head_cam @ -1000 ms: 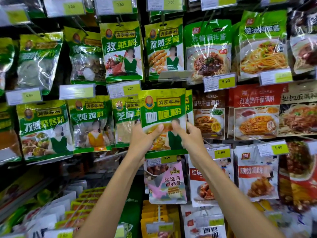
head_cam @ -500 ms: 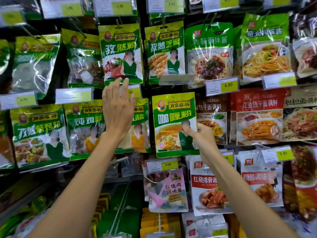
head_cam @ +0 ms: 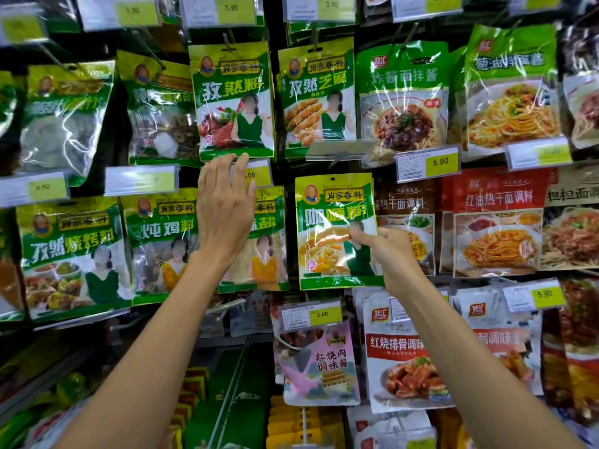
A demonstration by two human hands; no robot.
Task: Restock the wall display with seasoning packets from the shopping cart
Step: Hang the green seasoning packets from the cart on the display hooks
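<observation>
Green-yellow seasoning packet [head_cam: 335, 241] upright at mid display, just left of brown noodle-sauce pkt [head_cam: 405, 218]; on peg or not, can't tell | prob. light, floppy, slick film; grip edge seam | right hand [head_cam: 393, 257] pinches its right edge | left hand [head_cam: 225, 209] flat, empty, by price tag [head_cam: 259, 175]

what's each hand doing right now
Left hand: open, fingers straight, up by a price tag.
Right hand: pinching the green curry powder packet at its right edge.
</observation>
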